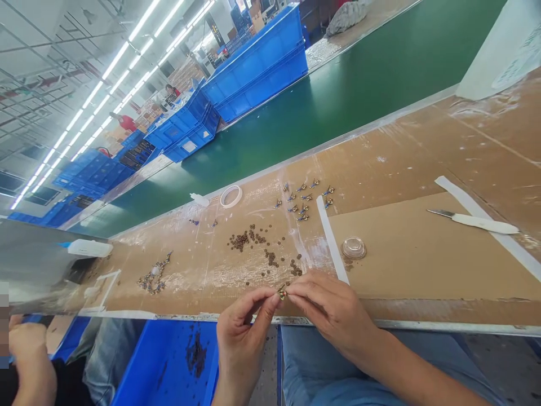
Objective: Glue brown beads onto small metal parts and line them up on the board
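My left hand (246, 324) and my right hand (332, 304) meet near the front edge of the workbench. Thumb and fingertips of each pinch one small multicoloured piece (282, 292), largely hidden by the fingers; its exact kind I cannot make out. Just beyond my fingertips lie scattered small round brown pieces (240, 241), in loose clusters on the brown covering. Farther back is a group of small blue-and-gold pieces (303, 208). More of these surround a whitish blob (155, 271) to the left.
A white-handled knife (482, 221) and a clear round cup (354, 247) are on the right. A tape roll (231, 196) lies near the green conveyor belt (363, 84). White bottle (89, 248) at left; another person's arm (31, 355) shows lower left. Blue bin (169, 361) below the bench.
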Available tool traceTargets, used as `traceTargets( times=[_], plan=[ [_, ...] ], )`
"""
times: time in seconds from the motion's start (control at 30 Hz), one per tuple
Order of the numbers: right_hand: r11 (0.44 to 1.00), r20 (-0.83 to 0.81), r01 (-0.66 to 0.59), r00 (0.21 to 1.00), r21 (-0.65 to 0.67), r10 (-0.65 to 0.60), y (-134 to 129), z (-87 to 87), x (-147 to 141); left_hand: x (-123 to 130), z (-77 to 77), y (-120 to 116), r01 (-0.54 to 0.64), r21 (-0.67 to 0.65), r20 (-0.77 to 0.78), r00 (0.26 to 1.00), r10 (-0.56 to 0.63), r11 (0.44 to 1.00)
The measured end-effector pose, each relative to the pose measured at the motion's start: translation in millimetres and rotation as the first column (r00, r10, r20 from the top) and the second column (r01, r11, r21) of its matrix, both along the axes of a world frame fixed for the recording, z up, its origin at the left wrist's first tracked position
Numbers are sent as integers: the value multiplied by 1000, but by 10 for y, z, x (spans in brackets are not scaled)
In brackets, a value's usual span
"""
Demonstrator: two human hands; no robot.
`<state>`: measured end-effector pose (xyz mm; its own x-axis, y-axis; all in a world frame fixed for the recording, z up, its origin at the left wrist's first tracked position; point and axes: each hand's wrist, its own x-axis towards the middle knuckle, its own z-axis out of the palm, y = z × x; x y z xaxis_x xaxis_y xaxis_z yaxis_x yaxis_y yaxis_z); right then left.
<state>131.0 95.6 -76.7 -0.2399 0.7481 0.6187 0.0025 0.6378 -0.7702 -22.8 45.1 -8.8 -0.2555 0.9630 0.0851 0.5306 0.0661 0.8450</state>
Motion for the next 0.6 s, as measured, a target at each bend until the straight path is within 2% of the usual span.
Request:
traceTargets(
  times=[0.17, 0.27, 0.33, 0.4, 0.5, 0.6],
  plan=[
    [998, 78, 50, 996, 43, -53, 31, 54, 44, -39, 27, 64, 22, -53, 78, 997, -18, 998],
    [987, 94, 152, 983, 60, -157, 31, 77, 91, -95, 27, 278, 23, -75, 141, 990, -12, 997],
    [977, 72, 206, 975, 62, -210, 13, 52, 107, -100, 1, 562, 42, -90, 168, 985, -27, 995],
    [976, 58, 205, 976, 73, -210, -10, -6, 106, -49, -42, 955, 81, -94, 164, 984, -65, 992],
    [979, 94, 179, 978, 94, -187, -30, -123, 85, 127, -122, 1636, 127, -90, 72, 990, -121, 988],
    [973, 126, 183, 971, 139, -201, -12, -223, 48, 367, -225, 2245, 170, -108, 43, 985, -166, 980]
  ],
)
